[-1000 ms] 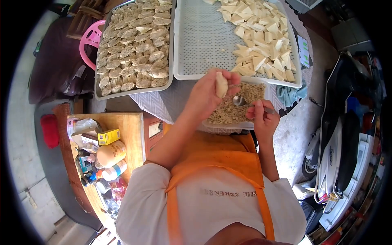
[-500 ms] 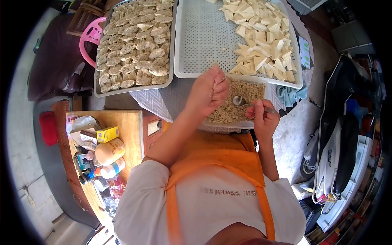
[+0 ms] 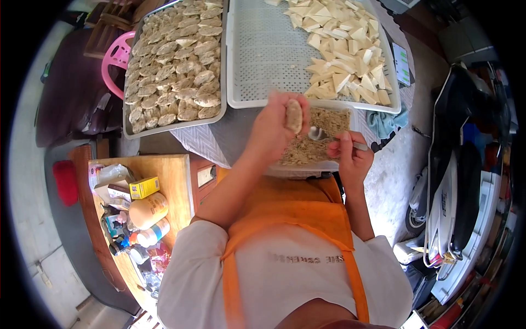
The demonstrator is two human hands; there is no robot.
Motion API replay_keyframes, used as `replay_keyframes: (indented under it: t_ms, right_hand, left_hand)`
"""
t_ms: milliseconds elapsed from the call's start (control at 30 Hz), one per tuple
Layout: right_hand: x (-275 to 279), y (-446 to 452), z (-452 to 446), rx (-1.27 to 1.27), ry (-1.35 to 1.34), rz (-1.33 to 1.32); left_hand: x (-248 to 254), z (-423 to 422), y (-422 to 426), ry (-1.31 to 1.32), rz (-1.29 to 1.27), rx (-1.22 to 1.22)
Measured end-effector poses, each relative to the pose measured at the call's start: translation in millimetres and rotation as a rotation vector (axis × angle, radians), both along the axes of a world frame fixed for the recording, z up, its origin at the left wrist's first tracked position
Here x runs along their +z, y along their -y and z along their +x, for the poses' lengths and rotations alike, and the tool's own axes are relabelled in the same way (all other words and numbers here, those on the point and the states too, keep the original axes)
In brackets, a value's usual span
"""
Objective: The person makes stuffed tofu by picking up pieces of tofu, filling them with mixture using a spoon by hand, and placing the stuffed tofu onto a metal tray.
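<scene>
My left hand is closed around a stuffed tofu piece, its filled side turned up. In my right hand is a metal spoon, gripped by the handle, with its bowl just right of the tofu piece. Both hands are over a pale tub of brownish minced filling. Beyond it, cut tofu triangles are heaped on the right part of a white perforated tray. Rows of filled pieces cover a metal tray at the left.
A wooden side table at the left bears a yellow box, bottles and packets. A blue-green cloth lies by the tub's right side. A pink chair back stands behind the metal tray, and a scooter is parked at the right.
My left hand has turned, and the filled tofu piece shows in it now. The spoon has shifted slightly left, its bowl beside that piece. The whole view has shifted a little.
</scene>
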State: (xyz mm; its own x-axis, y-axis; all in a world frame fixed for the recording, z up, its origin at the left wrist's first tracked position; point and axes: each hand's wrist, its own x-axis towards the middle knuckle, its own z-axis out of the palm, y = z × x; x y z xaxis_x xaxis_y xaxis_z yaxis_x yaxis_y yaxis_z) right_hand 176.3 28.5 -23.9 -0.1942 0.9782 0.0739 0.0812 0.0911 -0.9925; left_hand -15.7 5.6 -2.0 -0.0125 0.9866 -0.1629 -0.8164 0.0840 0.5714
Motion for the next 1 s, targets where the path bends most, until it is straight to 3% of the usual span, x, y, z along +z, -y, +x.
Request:
replay_keyframes:
  t_ms: [33, 133, 233, 333, 533, 733, 833, 1000]
  right_hand:
    - [0.9, 0.5, 0.0, -0.004, -0.005, -0.009]
    - [9.0, 0.6, -4.0, 0.001, -0.127, -0.15]
    - [25.6, -0.8, -7.1, -0.016, -0.202, -0.272]
    - [30.6, -6.6, 0.1, -0.065, -0.233, -0.257]
    - [37.7, -16.3, 15.3, -0.098, -0.303, -0.062]
    - [26.9, -15.9, 16.0, -0.132, -0.201, -0.056]
    - [23.7, -10.9, 11.4, -0.104, -0.152, -0.099]
    - [16.1, -9.2, 10.0, -0.072, -0.076, -0.099]
  left_hand:
    - [8.6, 8.1, -1.0, -0.119, -0.105, 0.111]
    - [4.8, 2.7, 4.5, -0.383, -0.091, -0.126]
    - [-2.8, 9.9, 9.0, -0.79, 0.184, -0.113]
    - [5.1, 6.5, 10.4, -1.079, 0.2, -0.077]
    - [0.8, 3.1, 8.7, -0.969, 0.123, -0.083]
    - [4.5, 3.5, 6.1, -0.151, 0.003, -0.027]
    - [5.0, -4.1, 6.3, 0.073, -0.041, -0.114]
    - [5.7, 4.8, 10.1, -0.133, -0.127, 0.054]
